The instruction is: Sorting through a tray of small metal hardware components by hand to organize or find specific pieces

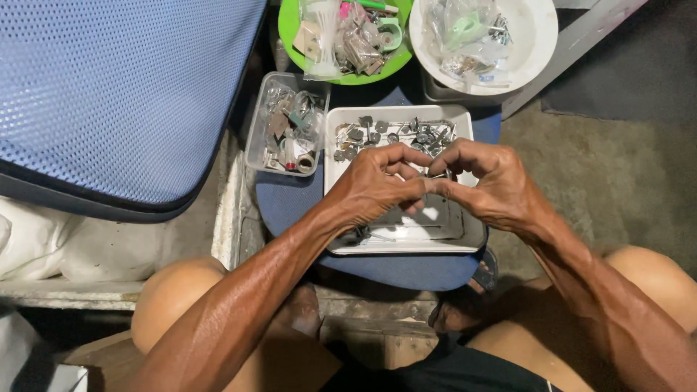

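Observation:
My left hand (377, 185) and my right hand (488, 185) meet fingertip to fingertip above a white rectangular tray (337, 120). Between the pinched fingers sits a small metal part (435, 176), mostly hidden, so I cannot tell which hand holds it. Several small grey metal pieces (392, 132) lie along the tray's far side. A flat grey metal plate (443, 223) rests in the tray beneath my hands.
A clear plastic box (255, 138) of mixed hardware sits left of the tray. Behind are a green bowl (287, 25) and a white bowl (541, 33) with bagged small parts. A blue mesh cushion (116, 94) fills the left. My knees are below; concrete floor lies right.

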